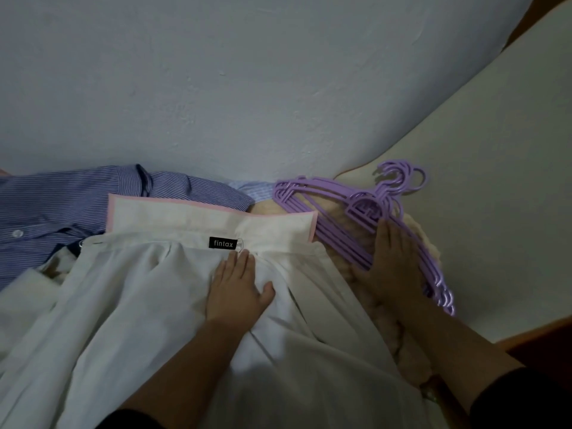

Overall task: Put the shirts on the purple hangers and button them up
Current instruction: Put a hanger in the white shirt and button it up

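Left hand (236, 289) lies flat, fingers straight, on the white shirt (154, 305) just below its collar, likely steadying it; right hand (390, 267) rests open-fingered on the stacked purple hangers (334, 209) beside it, probably picking one.

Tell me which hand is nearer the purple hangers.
Right. The right hand rests on the purple hangers, fingers over the stack. The left hand lies flat on the white shirt, just below its collar label and apart from the hangers.
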